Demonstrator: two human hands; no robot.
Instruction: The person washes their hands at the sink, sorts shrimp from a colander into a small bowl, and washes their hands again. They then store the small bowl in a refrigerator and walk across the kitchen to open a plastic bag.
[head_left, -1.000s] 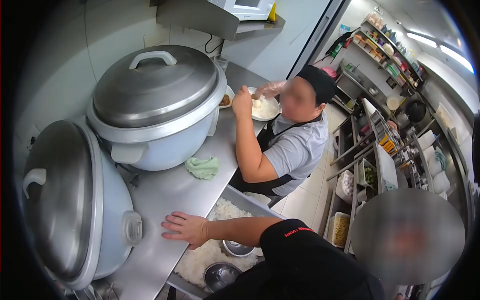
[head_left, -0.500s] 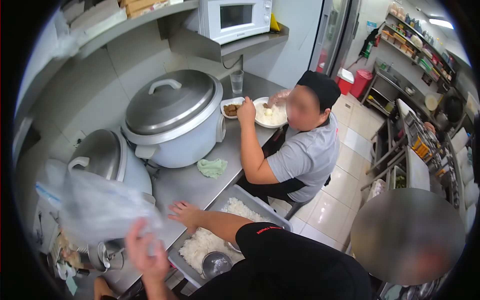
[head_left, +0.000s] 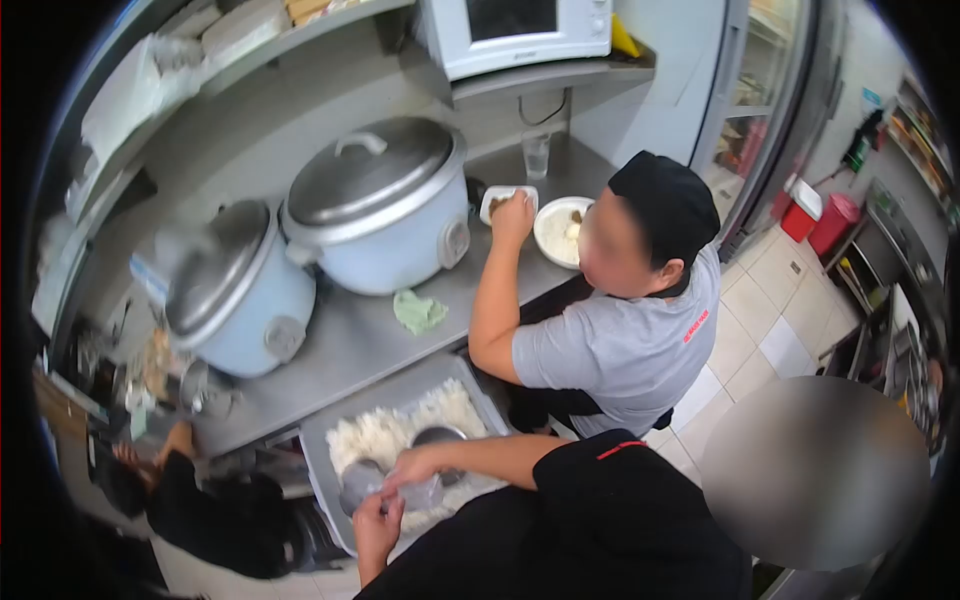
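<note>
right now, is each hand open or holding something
Left hand: closed, seemingly holding clear plastic.
Right hand: closed, seemingly holding the same clear plastic.

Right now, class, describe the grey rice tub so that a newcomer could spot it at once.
Find the steel counter bearing two big, lidded rice cookers. Just past its near edge, on the camera wearer's side, is the grey tub. Unlike the round white bowl on the counter, it is rectangular, with metal bowls lying in its rice.
</note>
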